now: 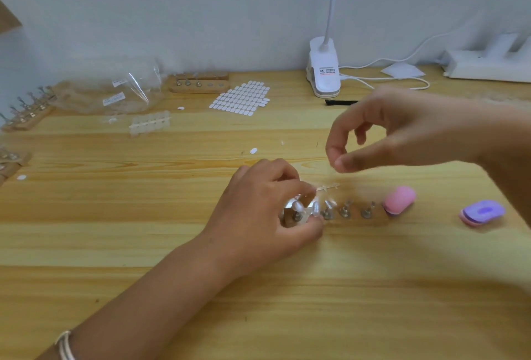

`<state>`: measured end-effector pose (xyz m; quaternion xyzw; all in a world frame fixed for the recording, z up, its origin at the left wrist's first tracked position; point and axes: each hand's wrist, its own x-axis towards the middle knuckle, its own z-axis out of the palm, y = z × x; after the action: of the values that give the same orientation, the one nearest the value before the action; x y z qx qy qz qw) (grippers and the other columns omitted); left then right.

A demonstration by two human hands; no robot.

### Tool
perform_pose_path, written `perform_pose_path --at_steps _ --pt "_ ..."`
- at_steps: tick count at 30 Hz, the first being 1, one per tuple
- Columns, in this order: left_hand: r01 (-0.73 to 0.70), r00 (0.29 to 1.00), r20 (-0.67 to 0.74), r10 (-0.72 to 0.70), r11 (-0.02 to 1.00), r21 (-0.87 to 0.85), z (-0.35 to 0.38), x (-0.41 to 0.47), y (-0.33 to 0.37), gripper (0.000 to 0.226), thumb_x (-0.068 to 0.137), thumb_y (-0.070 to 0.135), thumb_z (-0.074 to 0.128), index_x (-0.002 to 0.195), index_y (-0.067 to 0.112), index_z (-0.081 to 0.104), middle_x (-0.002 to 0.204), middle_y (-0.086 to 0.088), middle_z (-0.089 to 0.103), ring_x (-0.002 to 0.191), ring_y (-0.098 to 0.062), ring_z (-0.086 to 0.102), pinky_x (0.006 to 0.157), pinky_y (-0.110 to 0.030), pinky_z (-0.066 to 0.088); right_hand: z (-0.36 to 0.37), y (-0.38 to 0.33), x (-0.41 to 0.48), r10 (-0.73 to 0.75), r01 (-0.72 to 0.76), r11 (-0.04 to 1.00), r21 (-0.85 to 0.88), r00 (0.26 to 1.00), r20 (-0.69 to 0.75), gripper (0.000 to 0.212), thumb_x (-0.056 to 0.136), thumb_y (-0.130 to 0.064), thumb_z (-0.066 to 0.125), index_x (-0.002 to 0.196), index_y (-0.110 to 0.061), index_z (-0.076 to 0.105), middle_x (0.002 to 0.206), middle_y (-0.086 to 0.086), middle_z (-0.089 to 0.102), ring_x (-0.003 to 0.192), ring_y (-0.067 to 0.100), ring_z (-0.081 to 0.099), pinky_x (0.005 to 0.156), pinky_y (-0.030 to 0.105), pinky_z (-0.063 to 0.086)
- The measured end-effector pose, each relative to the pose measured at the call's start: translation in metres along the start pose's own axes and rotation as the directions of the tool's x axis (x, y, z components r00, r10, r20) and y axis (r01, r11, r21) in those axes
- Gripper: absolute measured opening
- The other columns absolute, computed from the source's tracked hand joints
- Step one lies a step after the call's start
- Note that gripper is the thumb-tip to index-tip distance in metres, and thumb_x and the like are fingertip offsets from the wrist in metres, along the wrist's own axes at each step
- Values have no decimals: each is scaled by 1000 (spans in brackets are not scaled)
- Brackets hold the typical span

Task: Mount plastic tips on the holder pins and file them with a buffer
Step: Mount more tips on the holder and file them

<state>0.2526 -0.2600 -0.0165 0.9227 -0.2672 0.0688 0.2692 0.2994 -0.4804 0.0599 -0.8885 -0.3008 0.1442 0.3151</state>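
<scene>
The holder (353, 220), a small wooden block with a row of metal pins, lies across the table (172, 287) just below the middle of the view. The left hand (267, 207) grips its 9 o'clock end, fingers curled over the top and thumb at the near side. This is probably to keep the light block from sliding or tipping while a tip is pressed on.

Three clear tips (316, 208) sit on the pins nearest that hand. Two bare pins (344, 210) stand toward the 3 o'clock end, so mounting looks a little over half done and filing not begun.

The right hand (388, 135) hovers at about 1 o'clock from the holder, clear of it. Its fingers are curled, and the thumb and forefinger are drawn nearly together as if pinching. Motion blur hides whether a clear tip sits between them, so whether it holds one cannot be told.

A spent-looking sprue (329, 187) lies just behind the holder at 12 o'clock.

The pink buffer (399, 200) rests at the holder's 3 o'clock end, touching or nearly so. The purple buffer (482, 212) lies farther out the same way. Both seem parked on the working-hand side for an easy reach.

A sticker sheet (241, 98) lies well back at 11 o'clock.
</scene>
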Motion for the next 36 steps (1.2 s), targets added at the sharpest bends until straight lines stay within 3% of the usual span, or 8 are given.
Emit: perform_pose_path --at_steps 2,6,10,13,19,28,31,36 --pt "32 999 -19 -33 998 -54 0 0 1 41 71 50 66 109 36 72 101 19 56 102 0 49 98 -23 29 1 -3 -3 -29 31 999 -16 989 145 6 87 -33 76 81 -34 74 86 -16 72 84 14 64 87 40 51" --pt "34 999 -34 -40 986 -162 2 3 6 35 67 42 72 101 31 71 105 17 56 105 -4 52 100 -29 30 12 -3 2 -22 32 999 -42 975 219 7 85 -28 75 81 -34 74 89 -17 71 95 7 63 89 22 45" --pt "65 998 -5 -69 949 -309 5 6 11 15 72 26 83 82 21 73 100 14 60 101 -9 56 96 -44 40 15 -3 5 -12 23 998 -55 980 198 3 83 -34 75 81 -35 75 91 -20 70 96 6 62 89 20 45" --pt "91 995 -8 -100 932 -351 6 7 13 11 74 22 83 79 17 75 96 11 62 98 -10 57 94 -47 42 18 -5 5 -5 15 998 -56 986 169 2 81 -37 74 82 -35 75 91 -20 70 97 5 61 88 20 45" --pt "87 994 -40 -107 937 -339 8 6 15 11 76 22 83 74 15 74 90 9 63 92 -10 58 89 -47 44 22 -11 6 75 -58 992 -113 986 150 5 77 -45 73 80 -41 74 91 -30 65 92 11 64 93 44 51" --pt "149 985 -19 -170 909 -389 6 5 16 13 73 22 85 72 17 73 84 12 61 87 -5 57 90 -48 44 27 -24 6 195 -172 964 -202 976 100 5 79 -41 74 76 -39 71 85 -31 65 90 8 65 85 35 55" --pt "140 987 -19 -159 914 -380 6 4 16 14 74 24 84 72 20 71 85 13 60 88 -4 56 90 -46 44 28 -25 7 206 -178 951 -254 975 88 12 80 -41 75 69 -39 70 86 -34 61 91 3 61 81 22 51" --pt "66 993 -85 -81 984 -163 7 -1 11 24 73 45 77 91 30 70 98 17 54 98 1 49 94 -25 29 17 -15 6 252 -214 943 -254 959 127 6 83 -42 70 84 -41 76 92 -23 68 95 -10 55 91 30 51"
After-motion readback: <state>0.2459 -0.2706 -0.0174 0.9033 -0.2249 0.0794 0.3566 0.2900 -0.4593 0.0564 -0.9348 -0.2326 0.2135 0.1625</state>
